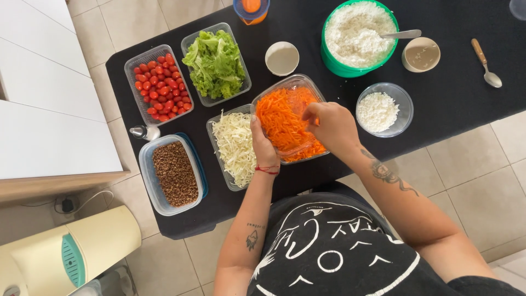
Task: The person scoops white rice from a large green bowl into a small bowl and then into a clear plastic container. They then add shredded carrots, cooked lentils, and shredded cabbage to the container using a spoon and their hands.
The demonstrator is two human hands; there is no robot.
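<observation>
Two hands meet at one clear tub of grated carrot [285, 118], tilted up off the black table [449, 98] near its near edge. The right hand [331, 127] reaches into the tub, fingers bunched down among the shreds; what they pinch is hidden. The left hand [263, 145] grips the tub's left wall, thumb along the rim. Touching on the left lies a tub of shredded cabbage [234, 145]. A small bowl of rice [383, 109] stands just right, with bare black cloth beyond it. Lettuce [215, 63] and tomatoes [159, 82] sit farther left.
</observation>
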